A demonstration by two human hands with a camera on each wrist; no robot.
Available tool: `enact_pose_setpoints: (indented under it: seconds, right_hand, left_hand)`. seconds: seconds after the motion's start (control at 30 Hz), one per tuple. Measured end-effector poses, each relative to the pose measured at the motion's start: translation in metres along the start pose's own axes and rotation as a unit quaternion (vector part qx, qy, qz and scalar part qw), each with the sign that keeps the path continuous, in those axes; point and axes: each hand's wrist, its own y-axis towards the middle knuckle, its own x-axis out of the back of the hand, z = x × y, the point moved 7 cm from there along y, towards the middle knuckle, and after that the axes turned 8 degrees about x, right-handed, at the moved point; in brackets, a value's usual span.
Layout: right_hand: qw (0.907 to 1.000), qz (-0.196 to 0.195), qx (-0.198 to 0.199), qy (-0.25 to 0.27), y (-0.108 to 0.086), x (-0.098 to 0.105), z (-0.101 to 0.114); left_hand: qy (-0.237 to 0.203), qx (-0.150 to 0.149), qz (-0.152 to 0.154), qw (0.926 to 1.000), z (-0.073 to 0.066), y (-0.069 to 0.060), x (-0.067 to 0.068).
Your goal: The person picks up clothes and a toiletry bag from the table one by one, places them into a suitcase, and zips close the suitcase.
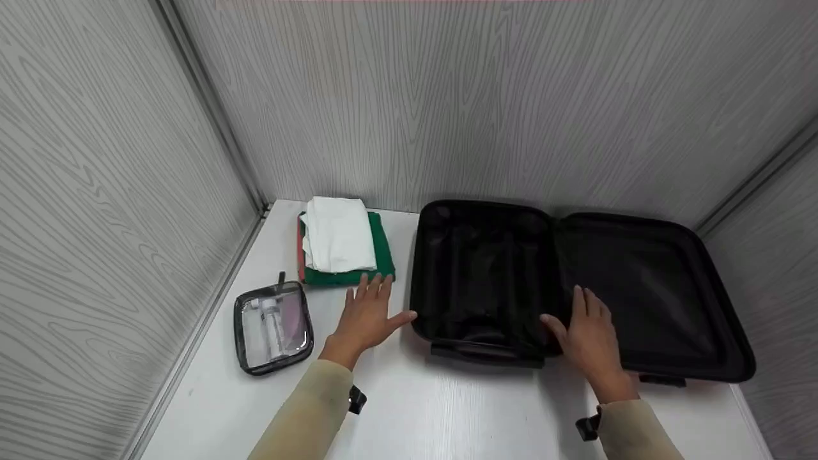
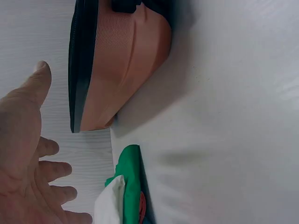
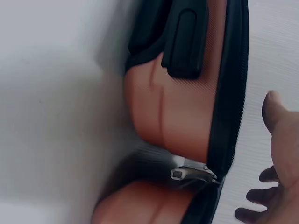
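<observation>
An open suitcase with a black lining lies on the table, its lid half folded out to the right. My left hand has its fingers spread between the folded cloths and the suitcase's left edge, holding nothing. Over the middle of the suitcase, near the hinge side, my right hand is spread too, also holding nothing. In the left wrist view the orange shell is beside my left hand. The right wrist view has the orange shell, a zipper pull and my right hand.
Left of the suitcase, a folded white cloth lies on a green one, with a red edge showing. Nearer the left side lies a clear pouch with black edges, with bottles inside. Grey panels stand behind and at both sides.
</observation>
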Motion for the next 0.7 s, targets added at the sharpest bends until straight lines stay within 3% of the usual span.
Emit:
enact_pose_setpoints:
  seconds: [0.17, 0.37, 0.7]
  right_hand:
    - [0.9993, -0.009, -0.032, 0.016, 0.002, -0.006, -0.007]
    - [0.9981, -0.025, -0.056, -0.004, 0.009, -0.01, -0.011]
    - [0.996, -0.075, -0.033, -0.037, 0.017, -0.016, -0.011]
  left_hand:
    - [-0.028, 0.011, 0.012, 0.9995, 0.004, 0.002, -0.011]
    - [-0.043, 0.02, -0.003, 0.9989, 0.016, 0.009, -0.014]
    - [0.003, 0.012, -0.069, 0.9975, 0.042, 0.034, 0.003]
